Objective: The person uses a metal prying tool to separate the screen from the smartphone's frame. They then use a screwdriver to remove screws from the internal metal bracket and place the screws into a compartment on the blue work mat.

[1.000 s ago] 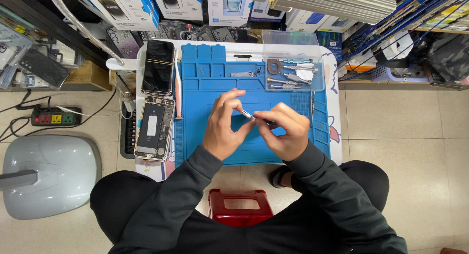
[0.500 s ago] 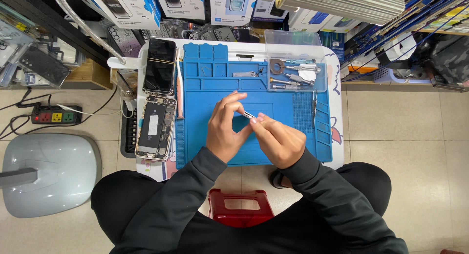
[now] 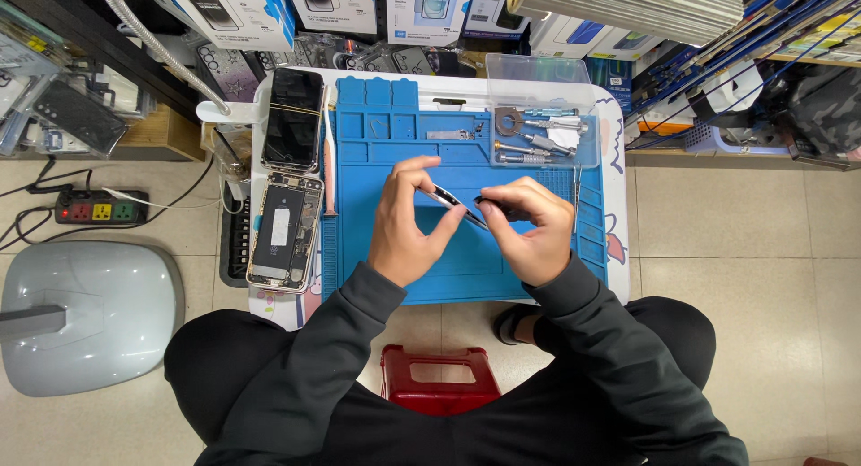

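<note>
My left hand (image 3: 408, 224) pinches a thin dark strip (image 3: 453, 203) over the blue mat (image 3: 377, 161). My right hand (image 3: 534, 228) grips a small tool (image 3: 489, 201) touching the strip. Opened phone (image 3: 285, 233) lies left of the mat.

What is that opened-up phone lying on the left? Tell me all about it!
The opened phone lies flat on the small white table, just left of the blue work mat. Its screen is off, so the insides show: a light metal frame, a pale battery in the middle, and dark boards along the edges. Another phone with a dark screen lies above it. Neither hand touches it.
</note>
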